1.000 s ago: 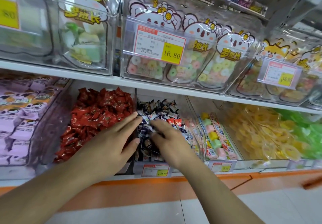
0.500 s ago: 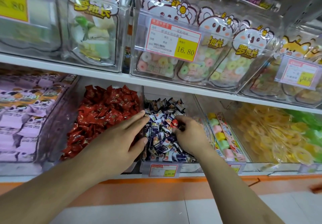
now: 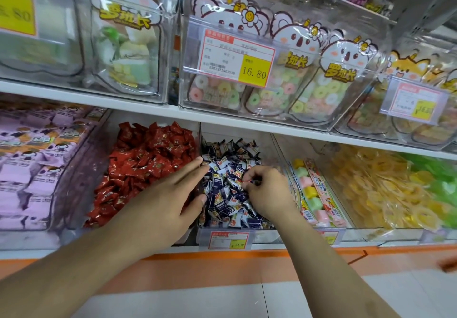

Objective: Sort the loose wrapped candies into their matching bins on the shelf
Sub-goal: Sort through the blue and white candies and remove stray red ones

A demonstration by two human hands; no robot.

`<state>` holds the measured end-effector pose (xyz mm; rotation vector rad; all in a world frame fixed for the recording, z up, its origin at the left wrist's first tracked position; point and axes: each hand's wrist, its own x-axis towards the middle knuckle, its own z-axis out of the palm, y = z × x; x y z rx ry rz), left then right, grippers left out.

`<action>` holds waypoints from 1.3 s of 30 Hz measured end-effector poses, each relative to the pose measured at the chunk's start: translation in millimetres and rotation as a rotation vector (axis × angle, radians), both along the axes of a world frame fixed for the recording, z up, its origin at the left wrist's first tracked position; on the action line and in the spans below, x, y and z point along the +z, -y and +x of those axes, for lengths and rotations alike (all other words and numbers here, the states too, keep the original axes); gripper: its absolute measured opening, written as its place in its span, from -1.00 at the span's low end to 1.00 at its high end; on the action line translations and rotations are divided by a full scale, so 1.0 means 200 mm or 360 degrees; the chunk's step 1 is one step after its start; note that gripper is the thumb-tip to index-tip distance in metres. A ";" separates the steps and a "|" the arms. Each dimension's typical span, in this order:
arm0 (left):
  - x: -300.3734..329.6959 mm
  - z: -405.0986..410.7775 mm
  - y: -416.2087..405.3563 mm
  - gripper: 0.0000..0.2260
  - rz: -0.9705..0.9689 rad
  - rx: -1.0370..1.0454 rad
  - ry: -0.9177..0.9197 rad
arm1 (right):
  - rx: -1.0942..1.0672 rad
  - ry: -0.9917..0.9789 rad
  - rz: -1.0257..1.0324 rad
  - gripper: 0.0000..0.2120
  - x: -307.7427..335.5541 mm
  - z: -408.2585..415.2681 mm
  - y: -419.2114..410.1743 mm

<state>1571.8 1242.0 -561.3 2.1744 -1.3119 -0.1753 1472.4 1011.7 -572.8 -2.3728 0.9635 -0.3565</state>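
Right hand (image 3: 268, 191) now pinching red-wrapped stray (image 3: 248, 181) at frame centre, earlier flat on dark candies (image 3: 230, 194); left hand (image 3: 168, 199) stays released: stray ready for red bin (image 3: 148, 159).

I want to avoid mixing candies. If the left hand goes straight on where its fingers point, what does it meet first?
Probably the dark blue wrapped candies; the left hand has fingertips already at their edge, though depth is unclear.

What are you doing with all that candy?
A person is sorting candies on a shop shelf. Their right hand is in the bin of dark blue and white candies, pinching what looks like a small red-wrapped candy out of the pile. Their left hand lies flat with straight fingers, across the divide between that bin and the bin of red candies beside it. The red piece likely belongs there.
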 end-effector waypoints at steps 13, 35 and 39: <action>0.01 0.02 -0.01 -0.42 -0.0002 0.0002 -0.0008 | -0.0085 0.0443 0.0063 -0.79 0.08 -0.06 -0.07; 0.11 0.06 -0.09 -0.49 -0.0077 0.0255 0.0131 | 0.0110 0.0121 -0.0172 -0.77 0.12 -0.07 -0.08; 0.06 -0.01 -0.02 -0.44 -0.0004 -0.0024 0.0109 | 0.0204 -0.0130 -0.0271 -0.74 0.06 -0.01 -0.05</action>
